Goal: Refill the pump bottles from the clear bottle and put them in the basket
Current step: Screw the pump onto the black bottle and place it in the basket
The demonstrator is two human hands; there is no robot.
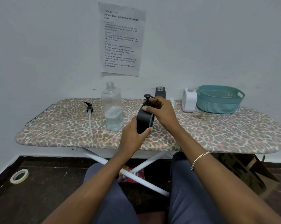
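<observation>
A black square pump bottle (143, 121) stands tilted at the middle of the ironing board. My left hand (133, 135) grips its lower body, and my right hand (160, 110) grips its top around the black pump head (147, 96). The clear bottle (113, 109), uncapped and about a third full of pale liquid, stands just to its left. A loose black pump with a white tube (90, 115) lies further left. A second black bottle (160, 92) without a pump stands behind my right hand. A white bottle (189, 101) without a pump stands beside the teal basket (220, 100).
The leopard-print ironing board (217, 131) stands against a white wall with a printed sheet (121, 39) taped above. A tape roll (19, 176) lies on the dark floor at left. A cardboard box (249, 170) sits under the board at right.
</observation>
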